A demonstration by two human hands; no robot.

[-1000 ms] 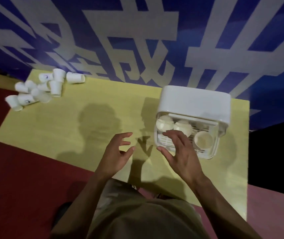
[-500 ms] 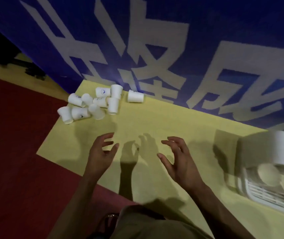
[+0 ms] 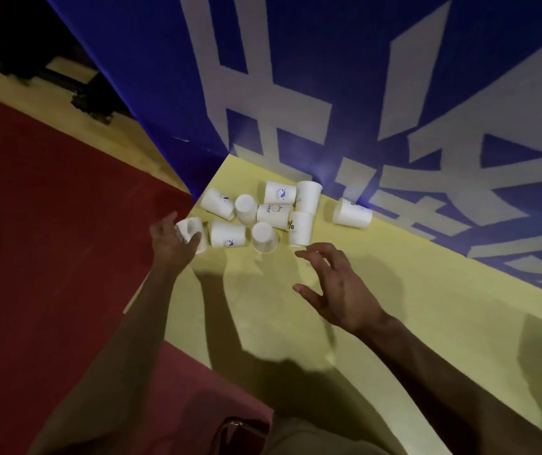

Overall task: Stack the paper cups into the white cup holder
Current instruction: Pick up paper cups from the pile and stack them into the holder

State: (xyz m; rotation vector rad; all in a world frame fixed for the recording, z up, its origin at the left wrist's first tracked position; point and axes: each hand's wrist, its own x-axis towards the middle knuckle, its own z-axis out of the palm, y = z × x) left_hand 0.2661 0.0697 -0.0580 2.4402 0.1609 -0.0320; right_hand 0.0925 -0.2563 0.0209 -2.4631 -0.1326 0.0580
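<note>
Head view, cups: a cluster of white paper cups (image 3: 264, 213) lies at the far left corner of the yellow table (image 3: 411, 307), some on their sides, some upside down; one cup (image 3: 351, 213) lies a little apart to the right.
Head view, left hand: the left hand (image 3: 172, 241) has its fingers curled round the nearest cup (image 3: 191, 229) at the table's edge; a half second ago it was open above the table, holding nothing.
Head view, right hand: the right hand (image 3: 338, 287) hovers just before the cluster with fingers spread wide, holding nothing, as it did before.
Head view, holder: the white cup holder is not in view now; earlier it stood at the right side of the table, with cups inside.
Change: the view has turned left and both hands have come to the cups.
Meaning: I judge that a new pick begins, and the carry to the holder is not yet done.
</note>
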